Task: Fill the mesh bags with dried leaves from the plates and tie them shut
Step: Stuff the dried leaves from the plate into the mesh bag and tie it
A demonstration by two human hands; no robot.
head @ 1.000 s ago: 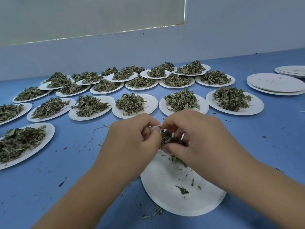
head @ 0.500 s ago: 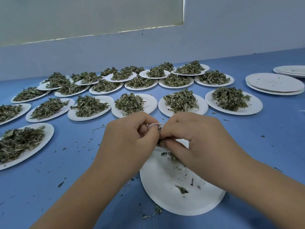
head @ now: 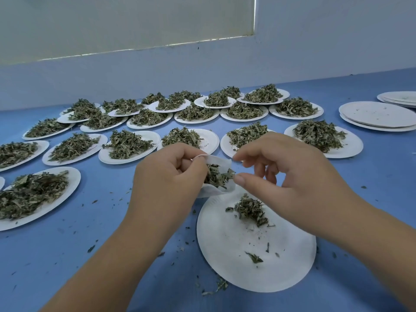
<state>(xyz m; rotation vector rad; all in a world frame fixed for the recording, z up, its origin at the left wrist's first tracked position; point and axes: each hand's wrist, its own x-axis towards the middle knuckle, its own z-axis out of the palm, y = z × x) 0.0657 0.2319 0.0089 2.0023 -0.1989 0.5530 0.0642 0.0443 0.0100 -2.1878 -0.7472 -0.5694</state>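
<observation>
My left hand [head: 166,183] grips a small white mesh bag [head: 219,159] by its left edge, just above the near white plate [head: 225,262]. Dried leaves [head: 217,176] show inside the bag's open mouth. My right hand [head: 292,174] is beside the bag with thumb and forefinger spread apart. The thumb tip touches the leaves at the mouth and the forefinger tip is at the bag's upper corner. A small heap of leaves [head: 251,210] and a few scraps lie on the near plate.
Several white plates heaped with dried leaves [head: 128,145] fill the blue table [head: 90,255] from the left to the back. Stacked bare plates [head: 378,115] sit at the far right. Leaf crumbs are scattered on the table. A pale wall rises behind.
My hands were pressed together over the bag; now they have drawn apart. The bag's mouth shows, and a small heap of leaves lies on the near plate.
</observation>
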